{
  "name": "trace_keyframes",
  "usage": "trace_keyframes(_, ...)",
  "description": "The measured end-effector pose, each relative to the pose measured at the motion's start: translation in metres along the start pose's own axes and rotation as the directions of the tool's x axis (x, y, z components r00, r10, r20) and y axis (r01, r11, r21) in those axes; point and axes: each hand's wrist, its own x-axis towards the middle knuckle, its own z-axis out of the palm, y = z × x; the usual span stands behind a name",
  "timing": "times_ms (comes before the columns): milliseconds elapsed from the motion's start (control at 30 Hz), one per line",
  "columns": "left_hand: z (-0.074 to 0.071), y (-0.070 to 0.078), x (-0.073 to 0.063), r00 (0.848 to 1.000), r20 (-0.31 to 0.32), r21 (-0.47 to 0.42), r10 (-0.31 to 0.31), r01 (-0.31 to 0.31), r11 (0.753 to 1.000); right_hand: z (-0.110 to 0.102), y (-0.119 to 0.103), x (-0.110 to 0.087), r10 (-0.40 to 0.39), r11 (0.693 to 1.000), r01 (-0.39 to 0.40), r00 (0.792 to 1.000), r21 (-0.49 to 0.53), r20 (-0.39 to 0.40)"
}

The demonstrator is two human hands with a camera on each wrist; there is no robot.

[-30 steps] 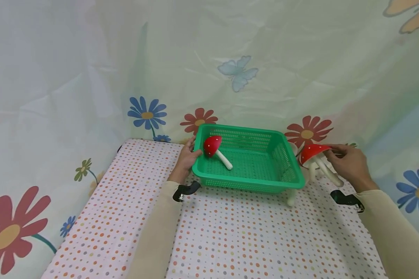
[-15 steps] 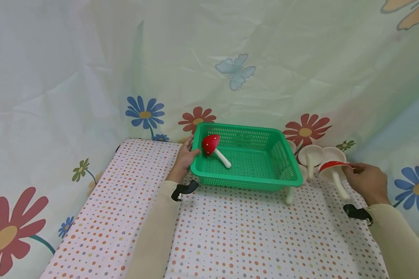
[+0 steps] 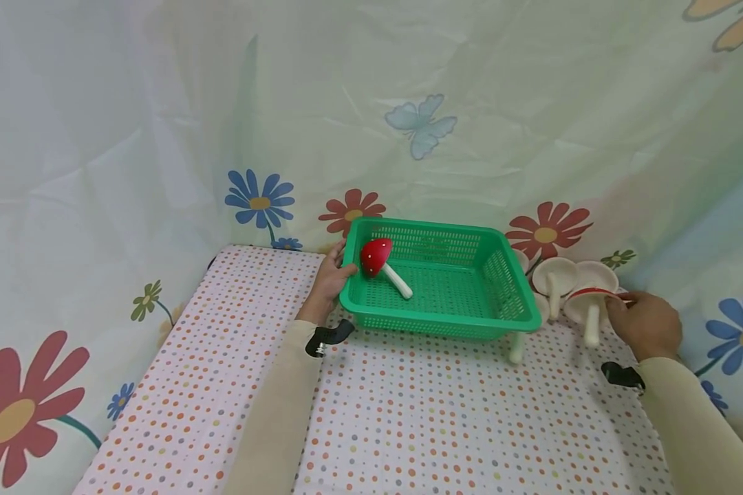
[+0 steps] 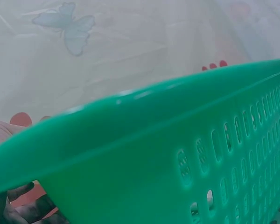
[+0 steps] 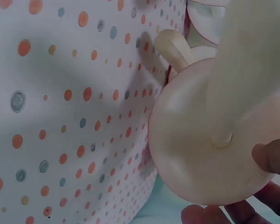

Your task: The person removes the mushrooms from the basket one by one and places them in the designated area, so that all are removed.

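My left hand (image 3: pixel 331 278) grips the left end of a green plastic basket (image 3: pixel 433 324), its thumb over the rim. Inside the basket's left side lies a toy mushroom (image 3: pixel 378 257) with a white-dotted red cap and white stem. At the right, my right hand (image 3: pixel 647 323) pinches the cap edge of another toy mushroom (image 3: pixel 591 323), whose pale underside and stem face me. In the right wrist view the thumb presses on the underside (image 5: pixel 191 140) of that cap, with fingers behind it. Several more mushrooms, such as an upturned one (image 3: pixel 554 276), lie beside and behind it.
The table (image 3: pixel 446 419) wears a white cloth with coloured dots. A flower-printed curtain (image 3: pixel 322 124) hangs right behind the basket and along both sides. One mushroom stem (image 3: pixel 517 348) pokes out below the basket's front right corner.
My right hand has moved right and down with its mushroom, away from the basket to the mushrooms at the right, and the red cap top has tilted from view. The left hand keeps its hold.
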Motion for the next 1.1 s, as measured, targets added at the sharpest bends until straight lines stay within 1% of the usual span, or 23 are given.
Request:
trace_keyframes(100, -0.001, -0.001, -0.001, 1.000, -0.013, 0.028, -0.003, 0.003, 1.000, 0.006, -0.001, 0.003, -0.008, 1.000, 0.009, 1.000, -0.008, 0.020)
trace_keyframes(200, -0.001, -0.002, -0.002, 1.000, -0.018, 0.065, -0.006, 0.007, 0.998, 0.016, 0.001, 0.001, -0.040, 0.999, 0.041, 0.998, -0.029, 0.048)
trace_keyframes(300, -0.001, -0.002, -0.002, 1.000, -0.016, 0.084, -0.002, 0.004, 0.996, 0.026, 0.002, 0.000, -0.073, 0.997, 0.074, 0.996, -0.031, 0.047)
trace_keyframes(433, -0.002, -0.002, -0.001, 1.000, -0.021, 0.053, -0.003, 0.005, 0.999, 0.036, -0.002, -0.003, -0.099, 0.995, 0.099, 0.995, -0.014, 0.030)
trace_keyframes(533, -0.002, -0.002, -0.001, 1.000, -0.027, 0.029, -0.011, 0.012, 0.999, 0.040, -0.004, -0.004, -0.089, 0.996, 0.090, 0.995, -0.018, 0.055)
trace_keyframes(600, -0.002, -0.001, -0.001, 0.999, -0.028, 0.030, -0.015, 0.016, 0.999, 0.042, -0.005, -0.006, -0.073, 0.997, 0.075, 0.995, -0.023, 0.066)
trace_keyframes(700, 0.000, 0.001, -0.002, 0.999, -0.026, 0.032, -0.021, 0.022, 0.999, 0.041, -0.003, -0.009, -0.061, 0.998, 0.063, 0.996, -0.023, 0.069)
trace_keyframes(767, -0.001, 0.002, -0.003, 0.999, -0.027, 0.032, -0.020, 0.020, 0.999, 0.040, -0.004, -0.010, -0.068, 0.997, 0.069, 0.996, -0.020, 0.062)
trace_keyframes(900, -0.002, 0.001, -0.003, 1.000, -0.029, 0.034, -0.010, 0.011, 0.999, 0.035, -0.004, -0.012, -0.068, 0.997, 0.070, 0.994, -0.024, 0.090)
trace_keyframes(933, -0.002, 0.001, -0.003, 1.000, -0.028, 0.035, -0.010, 0.010, 0.999, 0.032, -0.004, -0.013, -0.072, 0.997, 0.076, 0.992, -0.029, 0.107)
trace_keyframes(1000, -0.002, 0.000, -0.002, 1.000, -0.025, 0.041, -0.010, 0.011, 0.999, 0.024, -0.007, -0.016, -0.084, 0.995, 0.091, 0.982, -0.035, 0.167)
trace_keyframes(1033, -0.002, 0.000, -0.002, 1.000, -0.024, 0.051, -0.013, 0.014, 0.999, 0.019, -0.009, -0.018, -0.100, 0.993, 0.109, 0.974, -0.036, 0.202)
trace_keyframes(1100, -0.002, 0.001, -0.002, 1.000, -0.021, 0.069, -0.015, 0.017, 0.998, 0.005, -0.020, -0.023, -0.140, 0.987, 0.157, 0.951, -0.041, 0.274)
